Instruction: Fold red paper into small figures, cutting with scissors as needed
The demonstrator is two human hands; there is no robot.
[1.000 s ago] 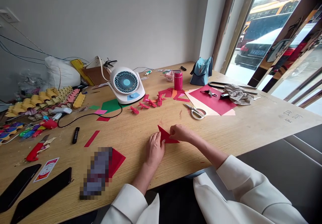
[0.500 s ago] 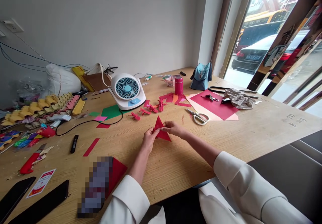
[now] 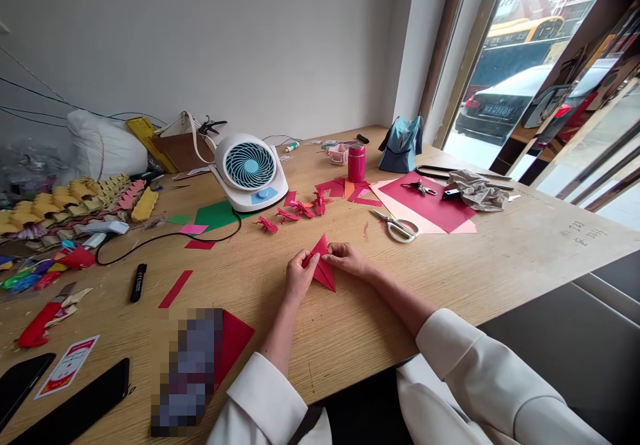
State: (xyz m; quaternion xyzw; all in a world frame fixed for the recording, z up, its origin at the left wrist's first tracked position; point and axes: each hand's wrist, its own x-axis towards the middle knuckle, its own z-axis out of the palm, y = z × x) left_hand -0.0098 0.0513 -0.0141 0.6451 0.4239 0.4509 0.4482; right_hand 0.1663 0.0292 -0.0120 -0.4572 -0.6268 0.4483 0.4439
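A folded piece of red paper (image 3: 325,273), shaped like a tall pointed diamond with crease lines down its front, is held just above the table. My left hand (image 3: 301,275) pinches its left edge between thumb and fingers. On its right side my right hand (image 3: 347,259) grips the paper close to the middle, thumb and index finger together. Beyond the hands several small folded red paper figures (image 3: 303,209) stand in a loose row. White-handled scissors (image 3: 400,226) lie to the right of them, blades pointing left.
Behind the figures stands a white fan (image 3: 251,171), with a pink canister (image 3: 356,163) farther right. Red sheets (image 3: 430,201), keys (image 3: 423,188) and a blue bag (image 3: 401,145) lie toward the window. At left are a black marker (image 3: 139,283), a red-handled knife (image 3: 43,321) and a dark phone (image 3: 75,405).
The red paper has turned in my hands and now shows a narrower diamond with a creased front. Both hands have shifted slightly, and the camera view has moved a little.
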